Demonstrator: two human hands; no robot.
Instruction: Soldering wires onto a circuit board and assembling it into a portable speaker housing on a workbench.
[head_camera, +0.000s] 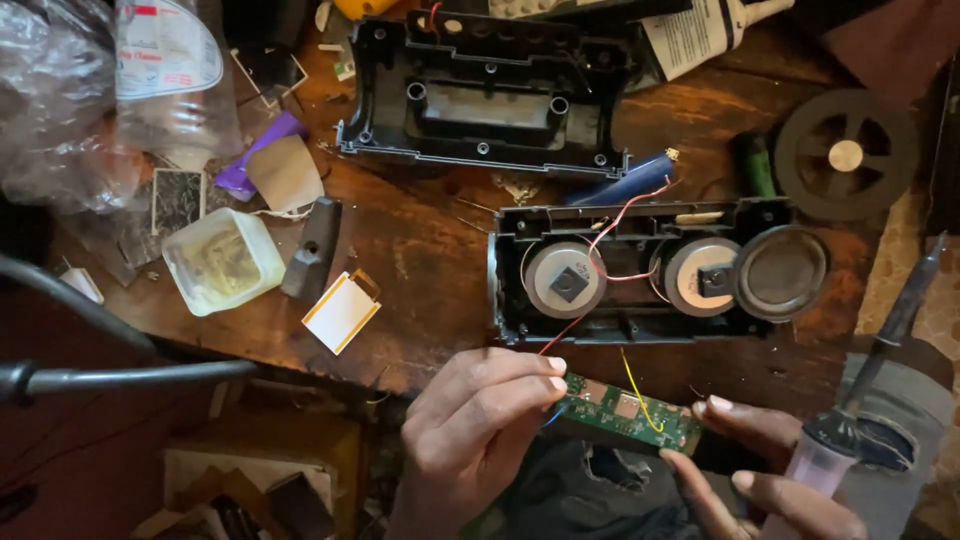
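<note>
The left hand (480, 425) pinches the left end of a green board (625, 415) between thumb and fingertips, close above the lap and just before the table (420, 240) edge; the right hand (770, 470) supports the board's right end with its fingers, and a pale tool (830, 455) lies against the same palm, but whether the hand really clamps it I cannot tell. A red wire (615, 225) and a yellow wire (640, 385) run from the board up to the open speaker case (640, 275) on the table, where two round drivers (567, 280) sit side by side.

To do this well, I think the board should stay near the case, so the thin wires are not pulled; a grip on the edges only seems safer for the parts.

The small plastic tub (222, 260) at the left is open and holds a yellowish paste; the second black shell (485, 90) behind lies empty, with only screw posts inside.
</note>
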